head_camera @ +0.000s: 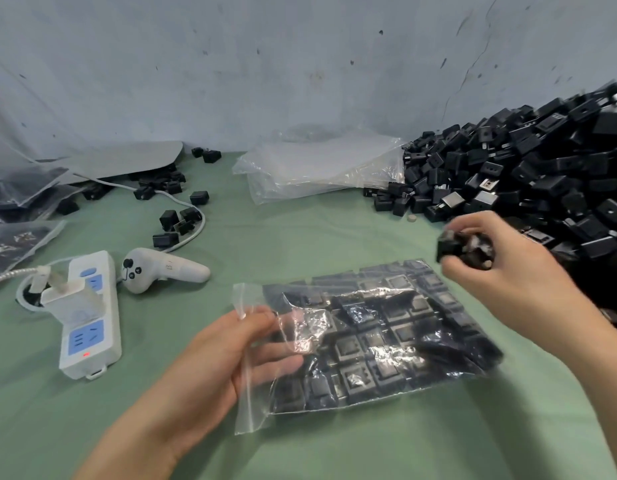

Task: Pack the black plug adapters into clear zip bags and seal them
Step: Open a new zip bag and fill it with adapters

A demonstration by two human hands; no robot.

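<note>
A clear zip bag [397, 341] lies on the green table, filled with rows of black plug adapters, its open mouth toward the left. My left hand [227, 355] pinches the upper lip of that mouth between thumb and fingers, with some fingers inside the opening. My right hand [501, 261] hovers above the bag's far right corner and grips a few black adapters [450, 249]. A big heap of loose black adapters [528, 174] rises at the right edge, just behind my right hand.
A stack of empty clear bags [317, 168] lies at the back centre. A white power strip [89, 313] with a charger plugged in, a white controller [161, 268], a cable and scattered adapters [175, 220] occupy the left. Filled bags [13, 202] lie far left.
</note>
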